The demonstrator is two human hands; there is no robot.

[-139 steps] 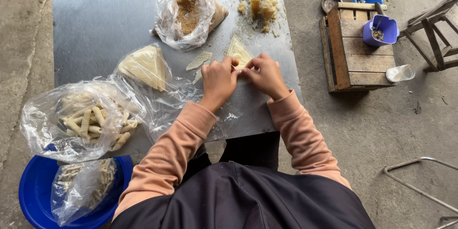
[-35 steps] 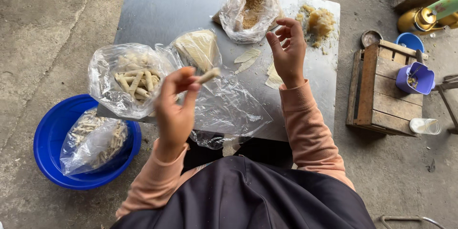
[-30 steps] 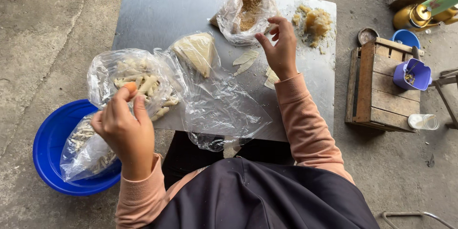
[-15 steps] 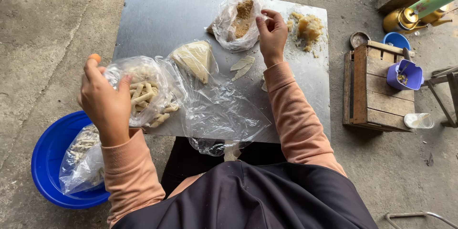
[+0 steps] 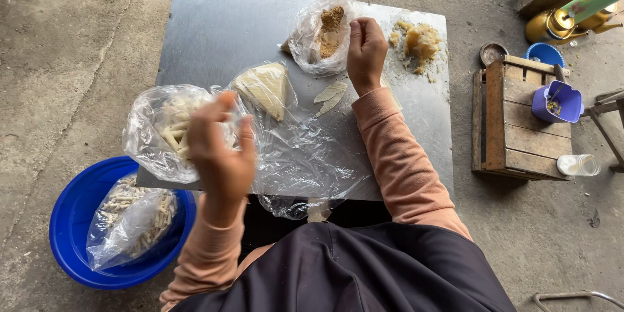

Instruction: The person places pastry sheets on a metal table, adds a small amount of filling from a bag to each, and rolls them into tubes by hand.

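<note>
My left hand is raised with its fingers spread and nothing visible in it, just in front of a clear bag of pale rolled sticks. My right hand has its fingers bunched together at the edge of a clear bag of brown crumbly filling; anything pinched in them is hidden. Between my hands lie a stack of pale triangular wrappers on clear plastic and two loose wrapper pieces. Everything rests on a grey metal sheet.
A yellowish crumbly heap lies on the sheet right of my right hand. A blue basin on the concrete floor at the left holds another bag of rolls. At the right stand a wooden crate, a purple cup and a clear cup.
My left hand carried a rolled stick to the bag at the left and now shows nothing in it. My right hand reached to the filling bag and has drawn back beside it.
</note>
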